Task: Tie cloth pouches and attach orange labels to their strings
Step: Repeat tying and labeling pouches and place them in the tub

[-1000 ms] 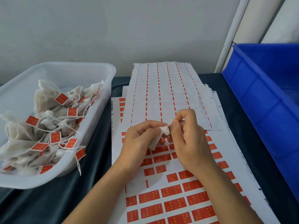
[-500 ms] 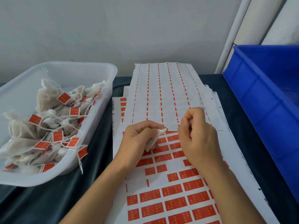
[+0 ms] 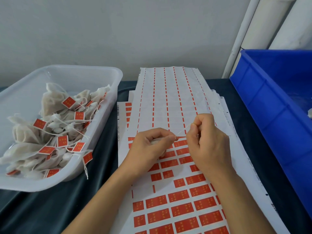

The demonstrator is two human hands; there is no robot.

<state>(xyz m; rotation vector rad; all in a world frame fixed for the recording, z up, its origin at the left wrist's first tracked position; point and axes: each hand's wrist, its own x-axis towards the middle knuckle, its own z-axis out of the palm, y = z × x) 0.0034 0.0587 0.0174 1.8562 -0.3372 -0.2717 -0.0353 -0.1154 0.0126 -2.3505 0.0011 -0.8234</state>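
Cloth pouch (image 3: 157, 144) bunched in left hand (image 3: 148, 147) — right hand (image 3: 207, 141) pinches thin string (image 3: 184, 130).

Cloth pouch (image 3: 156, 142) mostly hidden inside left-hand fingers (image 3: 158, 138); blue crate (image 3: 276, 105) cut off rightward.

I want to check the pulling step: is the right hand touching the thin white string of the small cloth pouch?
Touching. The head view shows the right hand pinching the thin white string, which runs taut to the small cloth pouch in the left hand.
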